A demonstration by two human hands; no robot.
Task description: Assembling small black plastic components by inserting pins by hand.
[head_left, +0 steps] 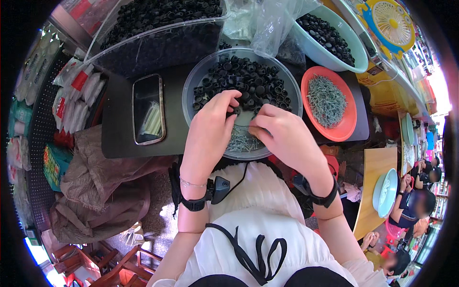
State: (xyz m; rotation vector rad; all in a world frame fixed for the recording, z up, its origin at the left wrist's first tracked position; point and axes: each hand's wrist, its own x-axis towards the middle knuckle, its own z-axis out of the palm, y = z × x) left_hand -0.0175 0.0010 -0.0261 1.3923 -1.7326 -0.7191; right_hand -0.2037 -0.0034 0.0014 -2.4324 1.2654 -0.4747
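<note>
Pinching black piece (pixel 234 112), left hand (pixel 213 116); right hand (pixel 281 128) curled, hold unclear; black parts (pixel 251 79) beyond hands, screws (pixel 242 141) between.

A matte black tabletop (pixel 117 134) carries the things. On its left part a smartphone (pixel 149 115) lies face up, its long side running away from the person. At the middle a round translucent basin (pixel 187 91) reaches the near edge. Just right of it sits an orange-red oval dish (pixel 348 125). A rectangular clear tub (pixel 158 52) stands at the back left, its underside hidden.
</note>
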